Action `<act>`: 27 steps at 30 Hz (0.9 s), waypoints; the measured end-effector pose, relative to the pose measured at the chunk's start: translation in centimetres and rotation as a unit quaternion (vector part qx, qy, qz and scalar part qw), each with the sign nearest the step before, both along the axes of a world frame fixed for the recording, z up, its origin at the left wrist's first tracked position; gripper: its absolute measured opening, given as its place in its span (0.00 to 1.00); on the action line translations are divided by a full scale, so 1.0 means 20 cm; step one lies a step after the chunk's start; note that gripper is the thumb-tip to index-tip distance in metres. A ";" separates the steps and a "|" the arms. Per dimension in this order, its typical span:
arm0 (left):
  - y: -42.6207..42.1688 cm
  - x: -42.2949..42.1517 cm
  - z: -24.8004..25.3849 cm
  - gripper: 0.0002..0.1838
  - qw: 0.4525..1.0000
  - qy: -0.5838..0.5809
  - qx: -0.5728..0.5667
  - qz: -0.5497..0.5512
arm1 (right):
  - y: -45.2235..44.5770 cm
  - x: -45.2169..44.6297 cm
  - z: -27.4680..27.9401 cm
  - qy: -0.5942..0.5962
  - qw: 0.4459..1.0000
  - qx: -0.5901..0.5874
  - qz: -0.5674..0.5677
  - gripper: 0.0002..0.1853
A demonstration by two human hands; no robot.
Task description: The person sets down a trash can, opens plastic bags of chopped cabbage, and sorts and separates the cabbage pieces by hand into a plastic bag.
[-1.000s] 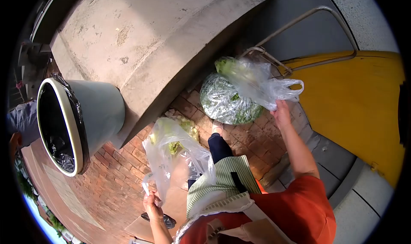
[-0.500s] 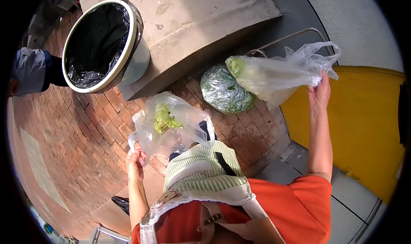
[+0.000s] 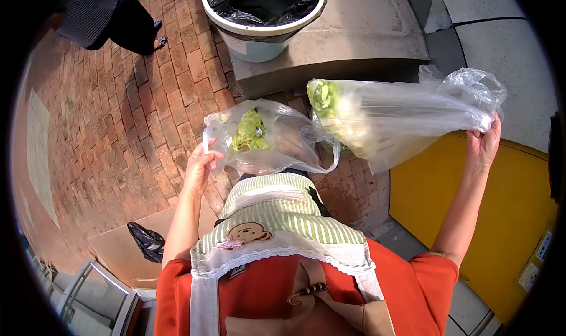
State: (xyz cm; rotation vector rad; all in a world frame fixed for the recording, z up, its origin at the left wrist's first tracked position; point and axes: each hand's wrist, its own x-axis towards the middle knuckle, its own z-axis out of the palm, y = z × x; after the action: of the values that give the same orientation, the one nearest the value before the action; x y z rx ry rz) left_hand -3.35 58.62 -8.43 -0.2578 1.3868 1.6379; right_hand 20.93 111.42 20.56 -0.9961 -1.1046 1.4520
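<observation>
My left hand (image 3: pixel 202 161) is closed on the edge of a clear plastic bag (image 3: pixel 289 136) that holds some green lettuce-like leaves (image 3: pixel 250 130). Off to the right, my right hand (image 3: pixel 484 142) grips the gathered end of a second, longer plastic bag (image 3: pixel 407 109). Pale and green leafy vegetables (image 3: pixel 325 100) lie at this bag's left end, beside the right rim of the first bag. Whether any of them are inside the first bag I cannot tell. The plastic-wrapped green bundle on the ground is mostly hidden behind the second bag.
A white bin (image 3: pixel 259 44) lined with black plastic stands by a concrete ledge (image 3: pixel 354 53). At the upper left, another person (image 3: pixel 112 17) is on the brick paving (image 3: pixel 141 147). A yellow panel (image 3: pixel 471 218) is at right, a black plastic bag (image 3: pixel 146 241) at lower left.
The view has shifted, with the bin now higher and further right. Both bags are still held. The right one is stretched longer, its leafy end now beside the left bag, covering most of the wrapped bundle.
</observation>
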 end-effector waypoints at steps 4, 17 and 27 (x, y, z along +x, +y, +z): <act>-0.15 0.11 -0.07 0.25 0.999 0.028 0.005 -0.024 | -0.07 -0.25 0.03 0.066 0.996 0.039 0.050 0.12; 0.31 0.28 0.12 0.35 0.991 0.111 -0.056 0.048 | 0.36 -0.79 0.18 0.137 0.972 0.165 0.095 0.11; 1.04 0.31 0.09 0.37 0.986 0.148 -0.051 -0.058 | 0.51 -0.58 -0.81 -0.296 0.904 0.273 0.148 0.30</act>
State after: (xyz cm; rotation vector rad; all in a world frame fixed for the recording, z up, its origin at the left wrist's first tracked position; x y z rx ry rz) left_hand 2.91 79.39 -6.64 0.0110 1.6792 1.5559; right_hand 9.34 121.60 4.36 -0.8956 -2.0483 0.9666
